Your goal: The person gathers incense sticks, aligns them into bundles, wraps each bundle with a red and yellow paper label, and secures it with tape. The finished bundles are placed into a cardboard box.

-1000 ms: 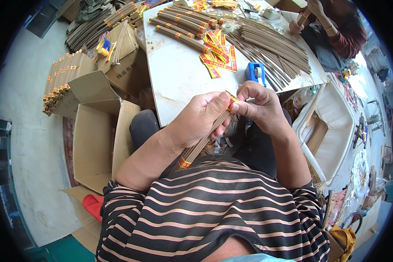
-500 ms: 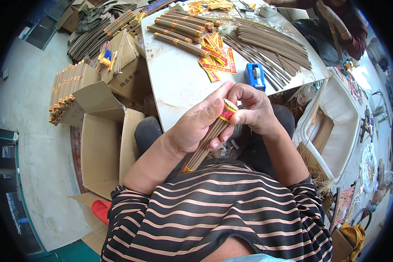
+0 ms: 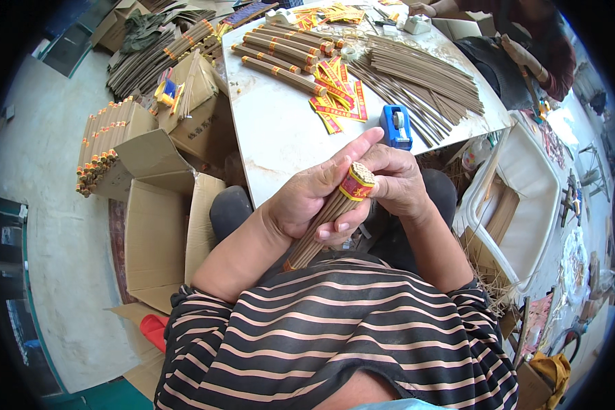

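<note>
Farthest left I see stacked bundles (image 3: 106, 147), banded in red and yellow, leaning in a row against a box. Just right of them stands an open carton (image 3: 156, 232), its flaps raised, with something red (image 3: 154, 331) near its foot. Behind the carton I make out a closed box (image 3: 198, 126) with thin sticks lying on top, and beyond it a heap of sticks (image 3: 143, 68).

Next comes the white table (image 3: 270, 150), with several rolls (image 3: 280, 51) lying side by side on it.

In the middle, above the striped shirt (image 3: 335, 321), I have the left hand (image 3: 314, 188) wrapped around a bundle (image 3: 314, 234) of brown sticks, fingertips curling out from underneath and the index finger straight past the upper end. The bundle is tilted, its upper end toward the table and its lower end by the shirt. A red and yellow band (image 3: 357, 186) rings the upper end. Loose labels (image 3: 342, 92) lie on the table beyond.

To the right, I have the right hand (image 3: 400, 178) with its thumb and bent fingers closed at the band's edge. Past it sit a blue tape dispenser (image 3: 396, 127) and spread sticks (image 3: 424, 75). Farther right are a co-worker (image 3: 559, 58) and a white tub (image 3: 536, 178).
</note>
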`<state>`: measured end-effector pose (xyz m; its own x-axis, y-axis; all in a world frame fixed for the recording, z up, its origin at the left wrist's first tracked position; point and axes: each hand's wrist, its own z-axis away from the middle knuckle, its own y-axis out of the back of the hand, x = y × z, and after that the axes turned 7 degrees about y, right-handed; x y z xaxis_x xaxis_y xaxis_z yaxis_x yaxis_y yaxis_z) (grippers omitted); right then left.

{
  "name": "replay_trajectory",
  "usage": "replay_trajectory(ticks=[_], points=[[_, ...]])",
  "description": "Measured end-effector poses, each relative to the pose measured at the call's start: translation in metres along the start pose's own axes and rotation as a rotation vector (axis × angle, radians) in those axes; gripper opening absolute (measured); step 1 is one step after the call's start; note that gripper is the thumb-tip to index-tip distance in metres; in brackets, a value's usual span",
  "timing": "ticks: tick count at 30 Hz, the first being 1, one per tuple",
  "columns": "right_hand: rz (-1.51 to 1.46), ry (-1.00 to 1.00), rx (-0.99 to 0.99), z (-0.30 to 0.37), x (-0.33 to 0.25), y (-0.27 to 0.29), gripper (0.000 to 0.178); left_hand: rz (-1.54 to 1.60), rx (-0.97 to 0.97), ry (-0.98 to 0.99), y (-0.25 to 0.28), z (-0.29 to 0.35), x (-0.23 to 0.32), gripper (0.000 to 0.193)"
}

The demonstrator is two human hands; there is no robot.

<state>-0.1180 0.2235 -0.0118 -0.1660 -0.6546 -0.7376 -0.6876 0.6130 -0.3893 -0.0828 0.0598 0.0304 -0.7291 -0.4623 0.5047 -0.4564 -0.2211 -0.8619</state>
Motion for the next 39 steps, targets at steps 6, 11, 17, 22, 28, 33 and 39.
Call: replay_trajectory(ticks=[6,11,17,22,28,33,39], points=[[-0.141,-0.065,0.103,-0.005,-0.004,-0.005,0.016,-0.203,0.028,-0.008,-0.009,-0.002,0.009,0.062],[-0.019,-0.019,0.329,-0.012,0.000,0.001,0.018,-0.747,0.300,-0.348,-0.046,0.006,0.065,0.067],[0.098,-0.068,0.464,0.004,0.015,0.016,0.016,-1.278,0.409,-1.024,-0.031,0.026,0.124,0.048],[0.121,-0.114,0.503,0.010,0.021,0.024,0.014,-1.177,0.631,-1.104,0.032,0.029,0.118,0.034],[0.491,-0.289,0.340,0.003,0.030,0.018,0.021,-1.082,0.720,-1.230,0.034,0.028,0.130,0.028],[1.201,-0.119,-0.062,-0.029,0.052,-0.010,0.073,-0.832,0.772,-1.250,0.004,0.031,0.121,0.027],[0.900,-0.471,-0.103,-0.020,0.054,-0.032,0.036,-0.671,0.846,-1.063,-0.008,0.050,0.119,0.028]])
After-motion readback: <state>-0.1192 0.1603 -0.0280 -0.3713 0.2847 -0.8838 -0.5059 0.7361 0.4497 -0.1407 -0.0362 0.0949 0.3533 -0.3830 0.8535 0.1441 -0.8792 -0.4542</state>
